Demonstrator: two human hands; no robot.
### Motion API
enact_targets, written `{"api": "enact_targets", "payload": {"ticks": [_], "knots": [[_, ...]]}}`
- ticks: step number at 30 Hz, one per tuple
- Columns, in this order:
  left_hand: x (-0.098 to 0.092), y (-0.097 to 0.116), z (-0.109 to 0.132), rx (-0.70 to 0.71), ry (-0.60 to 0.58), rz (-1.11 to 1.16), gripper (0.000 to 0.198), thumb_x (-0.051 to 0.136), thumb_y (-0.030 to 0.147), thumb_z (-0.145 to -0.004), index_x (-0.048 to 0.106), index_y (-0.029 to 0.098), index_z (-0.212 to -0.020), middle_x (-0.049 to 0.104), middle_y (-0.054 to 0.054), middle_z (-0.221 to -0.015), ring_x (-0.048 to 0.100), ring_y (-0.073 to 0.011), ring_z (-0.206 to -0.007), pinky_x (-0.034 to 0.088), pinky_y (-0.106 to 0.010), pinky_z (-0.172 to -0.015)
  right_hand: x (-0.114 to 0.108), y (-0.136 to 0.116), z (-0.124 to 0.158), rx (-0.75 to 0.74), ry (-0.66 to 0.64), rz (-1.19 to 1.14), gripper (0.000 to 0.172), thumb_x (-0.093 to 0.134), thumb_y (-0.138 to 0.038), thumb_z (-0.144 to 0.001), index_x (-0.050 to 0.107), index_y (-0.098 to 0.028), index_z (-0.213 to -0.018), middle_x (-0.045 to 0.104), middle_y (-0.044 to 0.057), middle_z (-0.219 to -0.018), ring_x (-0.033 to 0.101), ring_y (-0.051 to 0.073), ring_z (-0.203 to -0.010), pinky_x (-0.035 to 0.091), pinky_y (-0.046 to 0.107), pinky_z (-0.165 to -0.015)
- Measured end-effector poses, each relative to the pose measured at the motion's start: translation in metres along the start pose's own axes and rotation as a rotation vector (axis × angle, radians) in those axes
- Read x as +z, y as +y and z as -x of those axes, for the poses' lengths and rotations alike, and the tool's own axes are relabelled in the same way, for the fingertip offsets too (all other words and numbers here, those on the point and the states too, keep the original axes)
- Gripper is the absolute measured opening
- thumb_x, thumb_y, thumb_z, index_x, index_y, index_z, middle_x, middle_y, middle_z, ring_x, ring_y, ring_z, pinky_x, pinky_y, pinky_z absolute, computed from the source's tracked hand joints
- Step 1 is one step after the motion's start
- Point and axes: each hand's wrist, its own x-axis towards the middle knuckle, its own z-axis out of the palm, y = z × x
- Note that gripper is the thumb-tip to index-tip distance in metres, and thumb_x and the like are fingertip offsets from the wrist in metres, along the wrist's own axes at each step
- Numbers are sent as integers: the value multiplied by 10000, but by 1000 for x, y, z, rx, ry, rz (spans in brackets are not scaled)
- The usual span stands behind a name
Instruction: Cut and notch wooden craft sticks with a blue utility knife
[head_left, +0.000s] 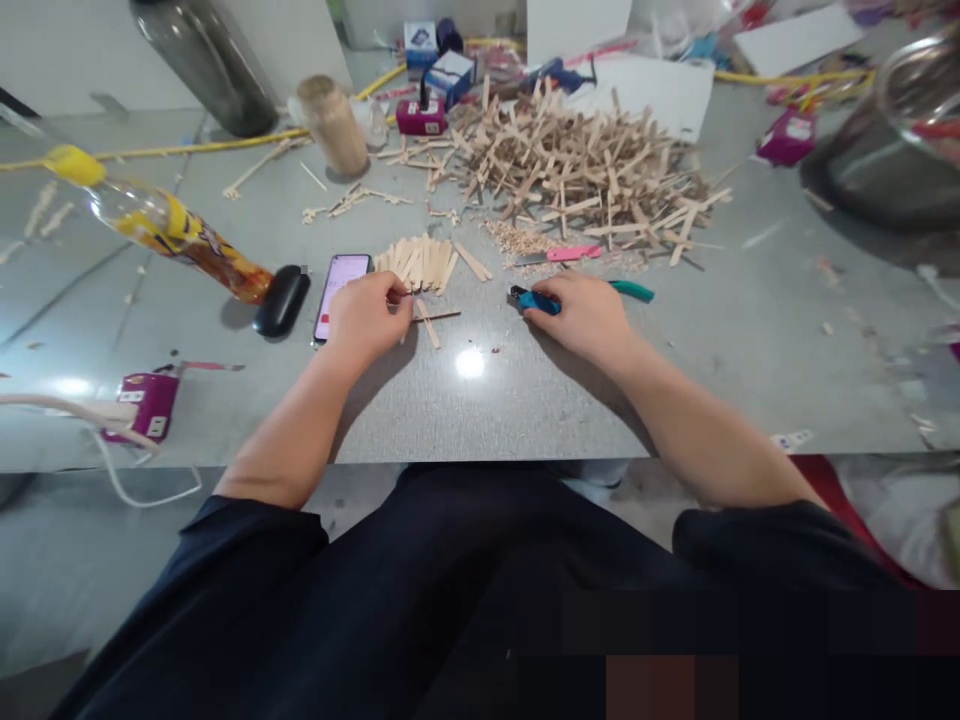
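Note:
My left hand [365, 318] is closed, its fingertips pinching a thin wooden stick [437, 316] that lies on the grey table [525, 390], just below a small row of flat wooden sticks [421, 262]. My right hand [581, 315] is closed around teal-handled cutting pliers [538, 300]; one handle [632, 291] sticks out to the right. A short cut stick [429, 326] lies between the hands.
A big heap of glued wooden stick pieces [577, 165] fills the table's far middle. A phone [341, 292], a black case [282, 300] and a tilted bottle [161, 225] lie to the left. A pink knife [562, 255], wood chips [517, 238], a jar [332, 125] and a metal pot [892, 140] stand around.

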Motion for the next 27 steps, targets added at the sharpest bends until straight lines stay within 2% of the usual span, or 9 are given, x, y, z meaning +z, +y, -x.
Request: {"api": "enact_targets", "payload": {"ticks": [2,4,8,11,15,18,20,23,27], "knots": [[4,-4,-7,-62,80,-33,239,678,438,-1069,810,245,-1118,885,-151,-1062,767,-301,-949,544,-441,-850,0,-1,-2,14,24,-11,260,817,-448,-1001,920,-273,-1164,911,149,-1228,833,432,-1147,646,555,-905],[9,-10,-12,-79,88,-78,256,698,477,-1057,794,239,-1057,878,-173,-1049,747,-312,-922,526,-450,-840,0,-1,-3,9,64,-37,273,807,-461,-1015,920,-275,-1180,911,147,-1234,836,441,-1176,656,574,-935],[19,-18,-17,-51,97,-122,219,660,404,-1024,788,236,-969,848,-175,-984,710,-294,-884,482,-434,-830,1,2,-3,-14,125,-84,299,781,-464,-1051,909,-290,-1257,902,155,-1283,836,443,-1234,671,602,-987],[22,-21,-18,-14,107,-128,276,602,400,-1039,780,228,-917,840,-180,-937,684,-278,-851,427,-428,-801,3,6,-6,-11,155,-100,314,777,-476,-1062,898,-284,-1279,896,167,-1319,847,435,-1201,680,617,-998],[17,-24,-18,25,140,-101,311,563,404,-1063,769,241,-895,853,-172,-933,676,-265,-845,393,-435,-786,9,13,-12,-31,236,-195,333,799,-532,-1056,881,-291,-1270,901,162,-1308,852,402,-1091,687,639,-1031],[8,-19,-11,77,151,-71,334,531,395,-1103,804,239,-992,868,-178,-1022,709,-280,-904,437,-451,-815,11,19,-18,-21,320,-270,358,846,-552,-1032,868,-289,-1274,882,173,-1283,849,393,-1098,693,622,-1018],[4,-9,-1,173,124,-39,362,512,406,-1142,827,244,-1069,874,-163,-1072,736,-277,-956,495,-455,-863,12,22,-21,-1,376,-296,363,858,-533,-1015,866,-290,-1284,870,177,-1294,845,387,-1109,695,608,-1006],[9,17,18,431,0,4,390,501,420,-1177,849,257,-1109,873,-130,-1079,766,-257,-972,582,-441,-932,9,28,-23,18,426,-330,396,821,-549,-1018,862,-314,-1335,872,161,-1314,831,372,-1082,702,606,-974],[26,48,34,758,-205,-50,330,581,315,-1086,840,237,-896,833,-116,-922,755,-260,-861,586,-449,-886,2,30,-22,21,465,-364,522,754,-767,-1033,854,-369,-1355,879,112,-1397,789,333,-1095,711,579,-1000]]}}
